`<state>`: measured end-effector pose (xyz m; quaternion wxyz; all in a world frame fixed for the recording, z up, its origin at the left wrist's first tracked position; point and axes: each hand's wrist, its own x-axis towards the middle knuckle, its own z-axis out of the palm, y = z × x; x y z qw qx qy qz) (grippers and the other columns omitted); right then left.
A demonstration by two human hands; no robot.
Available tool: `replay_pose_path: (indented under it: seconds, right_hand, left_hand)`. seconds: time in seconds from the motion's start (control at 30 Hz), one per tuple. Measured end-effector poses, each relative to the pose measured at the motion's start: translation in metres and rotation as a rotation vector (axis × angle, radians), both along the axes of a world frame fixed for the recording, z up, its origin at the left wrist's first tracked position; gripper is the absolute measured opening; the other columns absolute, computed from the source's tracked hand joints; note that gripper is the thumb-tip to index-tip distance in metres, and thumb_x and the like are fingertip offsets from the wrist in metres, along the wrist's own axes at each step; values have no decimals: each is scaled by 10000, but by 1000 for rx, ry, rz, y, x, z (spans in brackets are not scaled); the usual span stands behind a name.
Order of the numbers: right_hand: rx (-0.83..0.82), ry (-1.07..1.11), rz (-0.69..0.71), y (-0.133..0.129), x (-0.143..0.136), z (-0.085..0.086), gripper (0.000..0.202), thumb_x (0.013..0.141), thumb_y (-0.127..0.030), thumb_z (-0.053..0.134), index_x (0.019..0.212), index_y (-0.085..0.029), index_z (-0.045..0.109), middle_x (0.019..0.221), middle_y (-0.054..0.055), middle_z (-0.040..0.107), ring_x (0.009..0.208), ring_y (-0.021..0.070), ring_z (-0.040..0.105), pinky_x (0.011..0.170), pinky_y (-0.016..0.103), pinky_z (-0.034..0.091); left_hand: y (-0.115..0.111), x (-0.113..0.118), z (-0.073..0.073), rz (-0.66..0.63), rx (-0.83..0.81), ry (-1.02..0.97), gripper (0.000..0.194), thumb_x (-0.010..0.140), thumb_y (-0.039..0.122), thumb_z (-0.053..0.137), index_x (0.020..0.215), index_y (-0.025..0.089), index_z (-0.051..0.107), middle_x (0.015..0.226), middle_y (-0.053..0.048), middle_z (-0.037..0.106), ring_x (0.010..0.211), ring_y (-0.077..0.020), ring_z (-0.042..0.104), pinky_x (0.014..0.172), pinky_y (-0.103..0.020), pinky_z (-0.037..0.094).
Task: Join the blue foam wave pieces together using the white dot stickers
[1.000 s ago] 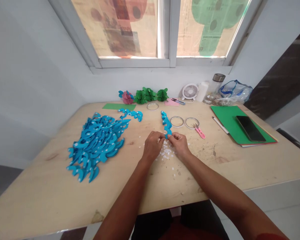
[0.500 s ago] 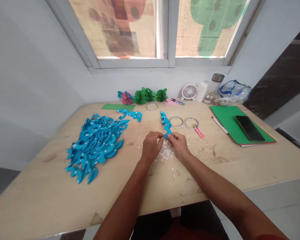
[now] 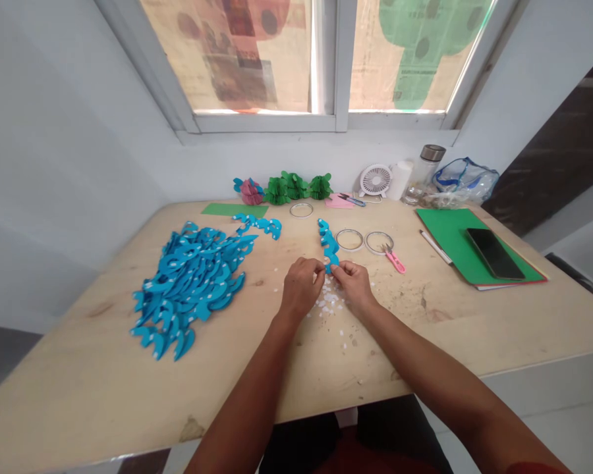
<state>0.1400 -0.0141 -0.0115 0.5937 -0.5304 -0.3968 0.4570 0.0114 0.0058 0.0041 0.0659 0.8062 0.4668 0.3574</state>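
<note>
A wavy blue paper strip with small white patches lies lengthwise in front of me. My right hand pinches its near end between thumb and finger. Close by on the left, my left hand is closed in a pinch beside the same end; what its fingertips hold is too small to make out. Small white paper bits are scattered on the table below the hands. To the left sits a large heap of similar blue paper pieces, with another blue strip beyond it.
Tape rings and pink-handled snips lie right of the strip. Farther right, a phone rests on a green folder beside a pen. Along the wall stand green paper ornaments, a small fan and a bottle.
Both hands stay at the near end of the strip, with only a very slight shift of the left fingers. The view has moved a little.
</note>
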Motion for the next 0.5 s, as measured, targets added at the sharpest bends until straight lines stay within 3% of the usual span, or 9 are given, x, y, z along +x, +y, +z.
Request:
replay_pose_path:
  seconds: [0.23,0.5]
  right_hand:
    - [-3,12,-5,0,1,2,328,625,-462,646,547,-162,536,467,-57,382,447,72,284,435,224,211]
    - [8,-13,-8,1,2,1,326,639,-457,639,556,-161,530,469,-59,366,453,69,275,437,221,196]
  left_hand:
    - [-2,-1,1,-77,-13,-28,60,752,172,525,740,212,567,738,-30,624,792,-192,576,745,-315,453]
    - [0,-3,-2,-15,0,-126,103,790,184,494,843,205,580,822,-36,646,809,-177,583,754,-302,454]
